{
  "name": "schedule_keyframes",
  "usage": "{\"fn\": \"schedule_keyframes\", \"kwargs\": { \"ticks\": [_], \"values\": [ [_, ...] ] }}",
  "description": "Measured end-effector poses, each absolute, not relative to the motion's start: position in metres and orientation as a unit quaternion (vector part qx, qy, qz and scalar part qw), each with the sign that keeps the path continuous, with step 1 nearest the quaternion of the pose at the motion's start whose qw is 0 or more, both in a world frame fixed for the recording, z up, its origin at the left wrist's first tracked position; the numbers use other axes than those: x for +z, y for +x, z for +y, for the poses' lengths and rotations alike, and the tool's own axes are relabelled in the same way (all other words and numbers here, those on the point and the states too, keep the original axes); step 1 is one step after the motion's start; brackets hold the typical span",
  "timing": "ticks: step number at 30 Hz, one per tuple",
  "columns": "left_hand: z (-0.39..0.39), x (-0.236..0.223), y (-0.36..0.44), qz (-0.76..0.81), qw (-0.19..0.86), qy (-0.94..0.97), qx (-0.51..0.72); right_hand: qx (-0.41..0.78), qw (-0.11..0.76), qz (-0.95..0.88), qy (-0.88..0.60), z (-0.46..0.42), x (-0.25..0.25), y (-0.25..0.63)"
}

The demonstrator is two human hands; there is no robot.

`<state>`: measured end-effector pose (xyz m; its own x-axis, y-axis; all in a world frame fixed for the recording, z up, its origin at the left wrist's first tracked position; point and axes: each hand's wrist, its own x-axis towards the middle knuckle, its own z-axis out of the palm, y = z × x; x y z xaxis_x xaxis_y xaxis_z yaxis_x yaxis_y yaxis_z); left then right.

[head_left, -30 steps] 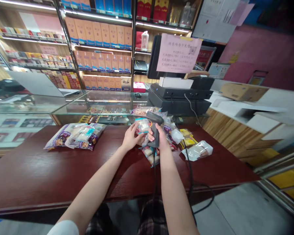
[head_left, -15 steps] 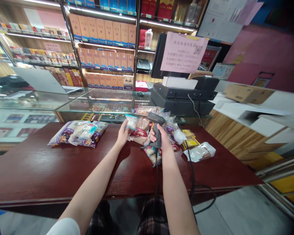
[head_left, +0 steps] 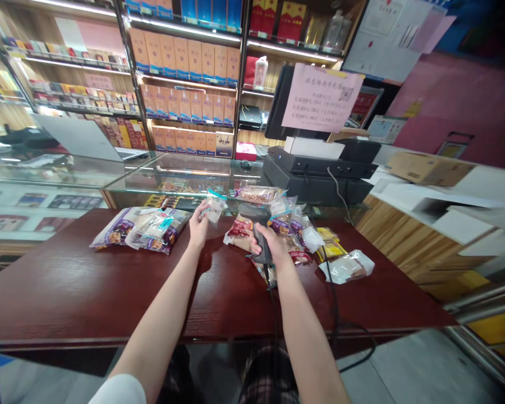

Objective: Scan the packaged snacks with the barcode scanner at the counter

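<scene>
My left hand (head_left: 199, 224) is closed on a small clear packet (head_left: 214, 209) with a blue-green top edge, held up above the table. My right hand (head_left: 267, 241) wraps round the grip of a black barcode scanner (head_left: 256, 214), whose head points left toward the packet. Behind and beneath the scanner lies a heap of bagged food, among it a red-and-clear bag (head_left: 238, 227) and a long clear bag (head_left: 258, 193). The scanner hides part of that heap. Left of my hands, several purple-and-white food bags (head_left: 120, 227) lie together on the dark red table (head_left: 122, 297).
A black cable (head_left: 331, 292) runs over the table's right side and hangs past its front edge. White (head_left: 349, 266) and yellow packets (head_left: 330, 242) lie at the right. Behind the table stand a glass display counter (head_left: 193, 168) and a monitor with a pink notice (head_left: 320, 98).
My left hand has moved left with the small packet, away from the heap. The scanner has shifted slightly left and down, its head now turned toward the left. The view has tilted a little.
</scene>
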<state>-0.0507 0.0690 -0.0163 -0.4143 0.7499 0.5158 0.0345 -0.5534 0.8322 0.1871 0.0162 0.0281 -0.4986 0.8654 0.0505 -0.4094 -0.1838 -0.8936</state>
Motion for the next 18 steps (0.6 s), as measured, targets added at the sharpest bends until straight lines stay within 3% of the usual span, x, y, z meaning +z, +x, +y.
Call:
{"fn": "schedule_keyframes", "kwargs": {
  "ticks": [18],
  "values": [
    [0.064, -0.0149, -0.0509, 0.409, 0.214, 0.517, 0.721, 0.731, 0.427, -0.468, -0.253, 0.0185, 0.0255, 0.1847]
  ]
}}
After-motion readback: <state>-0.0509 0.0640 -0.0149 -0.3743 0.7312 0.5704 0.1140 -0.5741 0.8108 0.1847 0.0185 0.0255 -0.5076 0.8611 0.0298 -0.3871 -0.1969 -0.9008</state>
